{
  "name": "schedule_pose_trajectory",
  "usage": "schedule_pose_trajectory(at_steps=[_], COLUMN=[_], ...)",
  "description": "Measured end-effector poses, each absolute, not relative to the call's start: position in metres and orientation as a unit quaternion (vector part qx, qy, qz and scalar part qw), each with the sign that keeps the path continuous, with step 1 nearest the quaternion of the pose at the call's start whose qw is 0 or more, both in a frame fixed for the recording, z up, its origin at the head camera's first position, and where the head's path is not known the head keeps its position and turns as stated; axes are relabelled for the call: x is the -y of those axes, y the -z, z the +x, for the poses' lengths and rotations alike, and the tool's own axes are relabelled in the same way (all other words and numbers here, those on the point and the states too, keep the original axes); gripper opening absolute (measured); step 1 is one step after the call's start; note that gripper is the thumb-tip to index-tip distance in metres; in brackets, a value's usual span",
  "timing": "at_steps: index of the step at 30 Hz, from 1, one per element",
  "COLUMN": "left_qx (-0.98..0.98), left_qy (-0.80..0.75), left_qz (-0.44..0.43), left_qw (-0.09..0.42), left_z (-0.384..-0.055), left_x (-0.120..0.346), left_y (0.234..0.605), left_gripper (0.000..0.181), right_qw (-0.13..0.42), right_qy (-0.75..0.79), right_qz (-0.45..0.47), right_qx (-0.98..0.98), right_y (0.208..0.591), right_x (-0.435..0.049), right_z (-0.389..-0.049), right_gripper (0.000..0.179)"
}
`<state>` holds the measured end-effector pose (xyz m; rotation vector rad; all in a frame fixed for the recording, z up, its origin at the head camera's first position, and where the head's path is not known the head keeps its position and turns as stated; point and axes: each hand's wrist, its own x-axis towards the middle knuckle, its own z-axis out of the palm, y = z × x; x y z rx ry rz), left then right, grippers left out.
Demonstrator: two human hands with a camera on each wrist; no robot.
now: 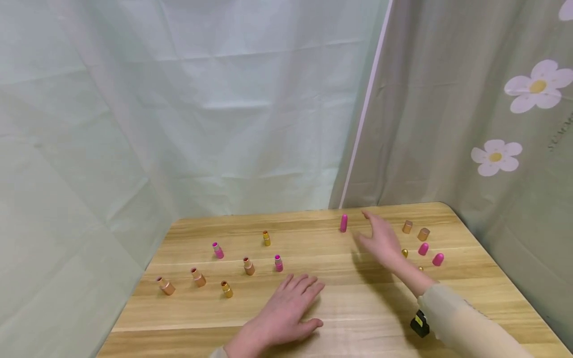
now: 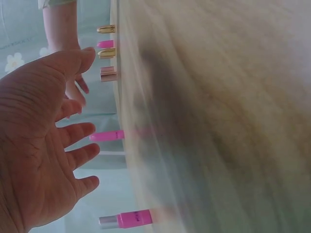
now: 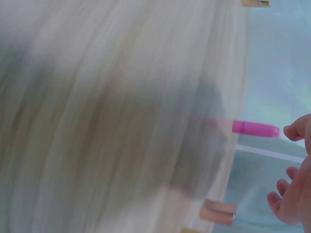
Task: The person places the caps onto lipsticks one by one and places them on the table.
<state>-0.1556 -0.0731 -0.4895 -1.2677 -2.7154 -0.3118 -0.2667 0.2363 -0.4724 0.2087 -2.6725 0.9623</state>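
A closed pink lipstick point(image 1: 343, 223) stands upright near the table's back edge. Just right of it is my right hand point(image 1: 381, 241), empty, with thumb and fingers spread apart. My left hand point(image 1: 290, 311) hovers low over the front middle of the table, palm down and fingers loosely extended, holding nothing. Beyond its fingertips stands an uncapped pink lipstick tube point(image 1: 279, 263). In the left wrist view, that hand's fingers point(image 2: 80, 156) are apart, with the closed pink lipstick point(image 2: 108, 136) behind them. The right wrist view has the thumb close to the lipstick's tip point(image 3: 272, 131).
Uncapped tubes stand across the left: rose-gold point(image 1: 248, 266), gold point(image 1: 227, 289) and pink point(image 1: 218, 250). Loose caps stand at the right: rose-gold point(image 1: 423, 234), pink point(image 1: 438, 259) and gold point(image 1: 405, 253). A black object with a yellow label point(image 1: 420, 324) is beside the right sleeve. Curtains hang behind.
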Motion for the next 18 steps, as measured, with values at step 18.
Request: schedule_pose_trajectory(at_steps=[18], left_qx=[0.893], left_qy=[0.093], left_qz=[-0.434], left_qw=[0.073], left_z=[-0.168], left_x=[0.043], left_y=[0.467], left_gripper=[0.075], right_qw=[0.207], right_qy=[-0.294], right_qz=[0.057], right_qx=[0.932], right_y=[0.453], right_x=[-0.321], right_z=[-0.222], right_gripper=[0.044])
